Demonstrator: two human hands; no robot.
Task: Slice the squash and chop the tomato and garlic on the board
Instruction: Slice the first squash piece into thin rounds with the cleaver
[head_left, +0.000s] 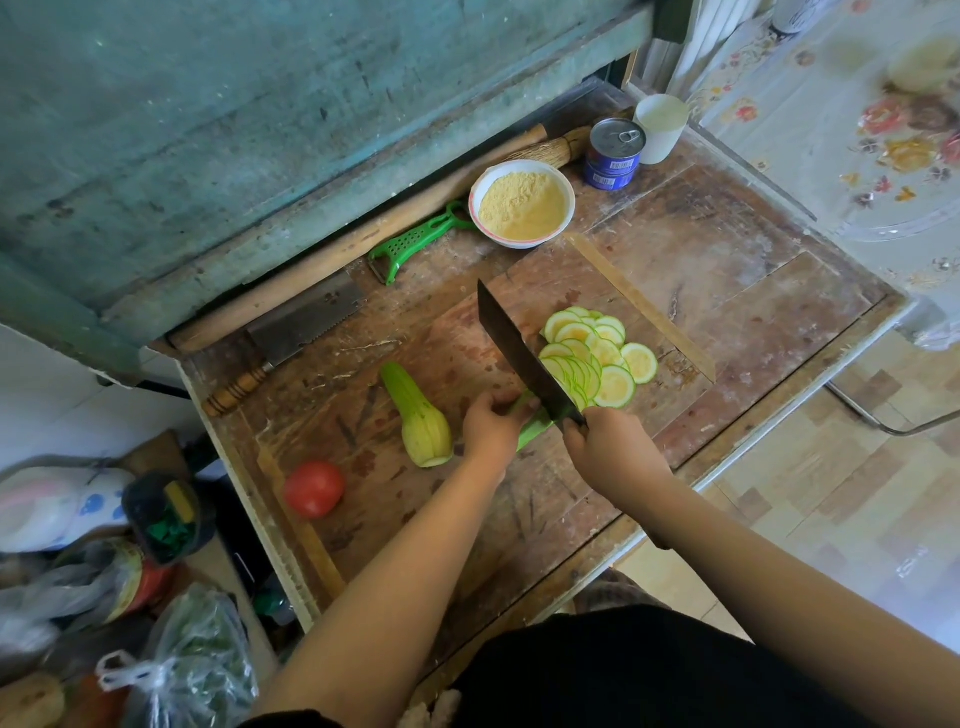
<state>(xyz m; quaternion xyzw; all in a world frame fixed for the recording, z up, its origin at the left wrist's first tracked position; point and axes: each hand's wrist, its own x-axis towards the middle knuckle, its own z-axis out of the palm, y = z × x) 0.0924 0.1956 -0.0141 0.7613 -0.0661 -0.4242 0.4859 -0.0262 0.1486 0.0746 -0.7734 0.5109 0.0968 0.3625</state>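
On the worn wooden board, my left hand presses down a green squash piece, mostly hidden under the fingers. My right hand grips the handle of a dark cleaver, whose blade stands against the cut end of the squash. Thin round squash slices lie fanned out just right of the blade. A second pale squash half rests to the left of my left hand. A red tomato sits near the board's left front corner. No garlic is visible.
At the back stand a bowl of yellow meal, a blue tin can, a white cup, a green peeler, a serrated cleaver and a rolling pin. Bags and jars crowd the lower left.
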